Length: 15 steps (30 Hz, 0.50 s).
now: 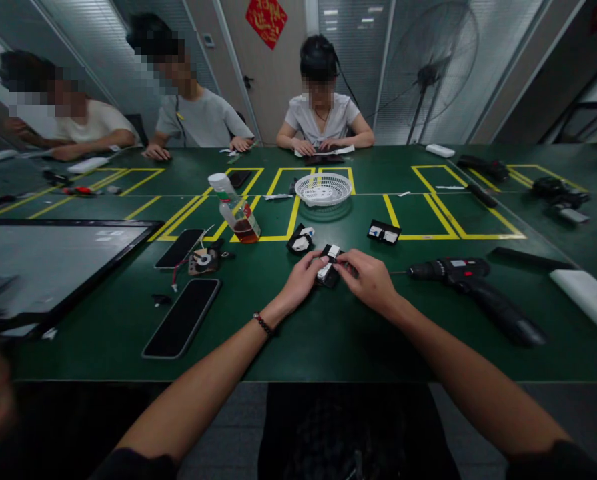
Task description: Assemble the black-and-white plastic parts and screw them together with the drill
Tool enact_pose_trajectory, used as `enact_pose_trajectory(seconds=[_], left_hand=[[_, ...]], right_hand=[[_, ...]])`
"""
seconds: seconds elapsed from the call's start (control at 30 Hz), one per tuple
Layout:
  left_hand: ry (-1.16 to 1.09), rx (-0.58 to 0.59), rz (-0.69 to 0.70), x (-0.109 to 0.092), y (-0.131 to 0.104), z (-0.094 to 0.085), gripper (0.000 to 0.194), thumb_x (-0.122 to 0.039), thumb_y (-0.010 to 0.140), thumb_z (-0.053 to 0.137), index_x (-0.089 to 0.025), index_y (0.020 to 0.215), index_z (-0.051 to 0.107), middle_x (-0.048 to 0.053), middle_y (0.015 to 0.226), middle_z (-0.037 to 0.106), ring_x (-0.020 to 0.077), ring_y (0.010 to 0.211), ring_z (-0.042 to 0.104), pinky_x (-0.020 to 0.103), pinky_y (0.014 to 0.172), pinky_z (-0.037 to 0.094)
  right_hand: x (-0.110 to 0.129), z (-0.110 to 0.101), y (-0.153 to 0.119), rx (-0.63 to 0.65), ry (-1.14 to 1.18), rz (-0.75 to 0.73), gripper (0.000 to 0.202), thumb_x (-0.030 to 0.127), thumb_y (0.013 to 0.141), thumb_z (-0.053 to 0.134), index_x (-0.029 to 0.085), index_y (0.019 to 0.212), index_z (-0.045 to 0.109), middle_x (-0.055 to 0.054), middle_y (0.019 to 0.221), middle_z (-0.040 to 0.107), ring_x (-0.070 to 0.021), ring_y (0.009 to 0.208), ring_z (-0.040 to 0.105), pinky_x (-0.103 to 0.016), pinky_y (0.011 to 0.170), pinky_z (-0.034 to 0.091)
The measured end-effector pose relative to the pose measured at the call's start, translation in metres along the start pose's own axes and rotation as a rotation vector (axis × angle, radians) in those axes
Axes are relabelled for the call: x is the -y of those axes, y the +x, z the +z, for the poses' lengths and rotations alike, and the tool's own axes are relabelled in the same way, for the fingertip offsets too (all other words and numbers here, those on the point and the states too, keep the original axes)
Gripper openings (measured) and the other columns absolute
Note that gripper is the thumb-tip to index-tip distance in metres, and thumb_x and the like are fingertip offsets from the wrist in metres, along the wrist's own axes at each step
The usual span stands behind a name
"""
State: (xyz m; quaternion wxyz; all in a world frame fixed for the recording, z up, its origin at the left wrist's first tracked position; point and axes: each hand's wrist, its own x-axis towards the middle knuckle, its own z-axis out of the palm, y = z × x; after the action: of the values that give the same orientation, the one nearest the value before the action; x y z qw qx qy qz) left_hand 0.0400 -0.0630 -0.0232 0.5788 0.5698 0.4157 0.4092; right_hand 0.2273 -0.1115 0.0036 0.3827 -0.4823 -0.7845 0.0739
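Counter (311, 353) was green with yellow tape lines. Black block (329, 277) with white labels sat on it, back from the middle of the near edge, between both hands. Left hand (297, 287) held it from the left, thumb on top, fingers narrow around it. Right hand (371, 277) had its fingers pinched narrow at the block's right side; couldn't tell if a smaller piece was between the tips.

Two similar black boxes with white pieces lay just beyond: one box (303, 241) near the left hand, another box (384, 232) farther right. Drill (461, 270) lay right of the right hand, bit toward it. Left of the left hand: phone (182, 319) near the counter's near edge, small motor (205, 261) with wires beyond it. Bottle (243, 230) of brown liquid stood upright farther back, white basket (323, 191) to its right. Person (323, 110) sat across at the far edge.
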Motion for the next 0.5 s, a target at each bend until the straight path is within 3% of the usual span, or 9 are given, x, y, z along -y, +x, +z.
enact_pose_trajectory(seconds=[0.23, 0.5], left_hand=[[0.038, -0.016, 0.008, 0.0010, 0.0007, -0.0006, 0.051, -0.050, 0.085, 0.064, -0.018, 0.124, 0.064, 0.009, 0.111, 0.070, 0.0225, 0.094, 0.065, 0.034, 0.082, 0.051], [0.050, -0.001, 0.032, -0.0003, -0.0009, 0.0005, 0.049, -0.047, 0.086, 0.062, -0.018, 0.125, 0.062, 0.007, 0.107, 0.070, 0.0199, 0.088, 0.064, 0.030, 0.078, 0.050]], right_hand=[[0.0041, -0.0055, 0.0013, 0.032, -0.079, -0.047, 0.014, 0.025, 0.097, 0.054, 0.017, 0.103, 0.064, -0.008, 0.096, 0.066, -0.0198, 0.085, 0.060, -0.031, 0.076, 0.045], [0.0069, -0.0058, 0.0013, 0.060, -0.061, -0.027, 0.016, 0.026, 0.097, 0.053, 0.020, 0.105, 0.065, -0.008, 0.097, 0.065, -0.0201, 0.081, 0.059, -0.032, 0.071, 0.043]])
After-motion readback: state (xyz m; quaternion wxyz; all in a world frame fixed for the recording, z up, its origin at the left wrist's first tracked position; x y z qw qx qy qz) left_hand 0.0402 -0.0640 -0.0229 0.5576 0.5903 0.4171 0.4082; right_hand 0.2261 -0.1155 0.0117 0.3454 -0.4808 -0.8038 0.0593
